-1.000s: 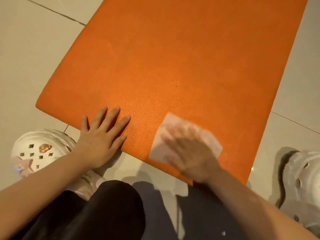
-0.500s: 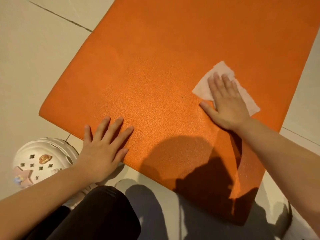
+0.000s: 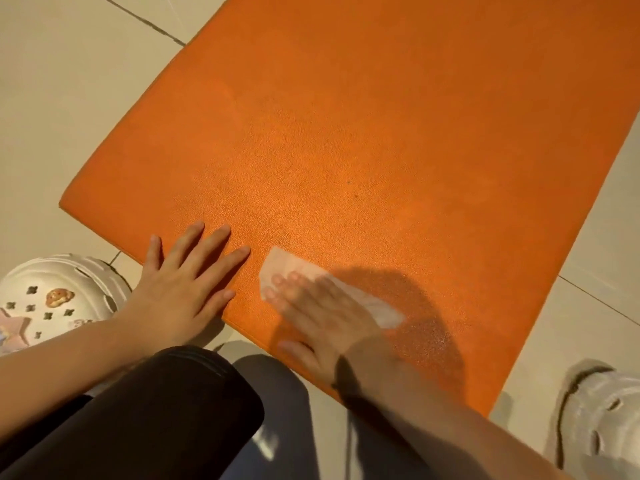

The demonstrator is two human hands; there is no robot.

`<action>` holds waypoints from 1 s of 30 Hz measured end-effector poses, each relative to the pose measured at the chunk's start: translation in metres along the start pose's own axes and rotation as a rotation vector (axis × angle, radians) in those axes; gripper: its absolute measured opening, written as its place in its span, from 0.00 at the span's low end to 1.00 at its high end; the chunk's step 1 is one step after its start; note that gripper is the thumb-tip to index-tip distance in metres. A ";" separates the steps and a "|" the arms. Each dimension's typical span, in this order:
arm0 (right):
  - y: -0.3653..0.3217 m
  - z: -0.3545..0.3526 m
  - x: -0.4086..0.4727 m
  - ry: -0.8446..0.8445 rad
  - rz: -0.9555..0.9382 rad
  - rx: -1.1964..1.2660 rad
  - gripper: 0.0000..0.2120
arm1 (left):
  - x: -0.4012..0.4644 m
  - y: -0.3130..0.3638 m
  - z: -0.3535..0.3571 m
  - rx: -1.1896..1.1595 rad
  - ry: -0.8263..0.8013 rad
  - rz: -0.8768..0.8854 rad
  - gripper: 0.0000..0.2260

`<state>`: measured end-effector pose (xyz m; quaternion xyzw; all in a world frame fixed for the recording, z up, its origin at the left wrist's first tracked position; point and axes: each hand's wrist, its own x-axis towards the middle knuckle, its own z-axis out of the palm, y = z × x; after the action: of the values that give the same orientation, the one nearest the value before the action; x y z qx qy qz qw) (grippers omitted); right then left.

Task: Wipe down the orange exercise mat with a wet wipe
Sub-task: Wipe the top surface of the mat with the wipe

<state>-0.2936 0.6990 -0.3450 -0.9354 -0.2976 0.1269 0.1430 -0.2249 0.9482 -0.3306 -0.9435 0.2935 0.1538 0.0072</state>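
The orange exercise mat (image 3: 381, 140) lies flat on a tiled floor and fills most of the view. My right hand (image 3: 322, 317), blurred by motion, presses a white wet wipe (image 3: 287, 268) flat against the mat near its front edge with straight fingers. The wipe sticks out beyond the fingertips and to the right of the hand. My left hand (image 3: 183, 278) rests flat on the mat's front left corner, fingers spread, just left of the wipe.
Beige floor tiles (image 3: 69, 81) surround the mat. A white clog with charms (image 3: 52, 299) is at the left and another white clog (image 3: 602, 417) at the lower right. My knee in dark trousers (image 3: 166, 410) is below the hands.
My right hand has swept the wipe back from the mat's right middle toward the front edge, close to my left hand. The left hand has stayed put on the corner.
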 end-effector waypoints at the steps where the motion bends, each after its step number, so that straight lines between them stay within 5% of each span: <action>1: 0.014 -0.003 0.004 0.001 0.048 -0.010 0.31 | 0.000 -0.001 -0.001 0.004 -0.008 0.004 0.25; 5: 0.095 -0.034 0.010 0.066 0.291 -0.054 0.34 | 0.001 -0.002 -0.005 -0.026 -0.025 0.004 0.26; 9: 0.112 -0.050 0.014 0.007 0.188 -0.119 0.29 | 0.001 -0.004 -0.009 -0.033 -0.038 0.000 0.26; 14: 0.085 -0.052 0.021 0.097 0.347 0.214 0.38 | -0.002 -0.001 -0.014 -0.106 -0.046 -0.026 0.26; 20: 0.068 -0.057 0.027 0.471 0.446 0.397 0.10 | 0.009 0.020 -0.032 -0.319 0.111 -0.020 0.24; 23: 0.043 -0.066 0.030 0.460 0.330 0.398 0.10 | 0.015 0.037 -0.047 -0.477 0.238 0.024 0.26; 26: 0.011 -0.063 0.033 0.392 0.195 0.105 0.13 | 0.024 0.055 -0.064 -0.593 0.247 0.006 0.29; 30: -0.002 -0.065 0.029 0.260 0.252 0.231 0.16 | 0.025 0.057 -0.067 -0.608 0.288 -0.031 0.15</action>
<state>-0.2508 0.7050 -0.2883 -0.9511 -0.1409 0.0552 0.2692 -0.2180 0.8809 -0.2696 -0.9188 0.2176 0.0995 -0.3139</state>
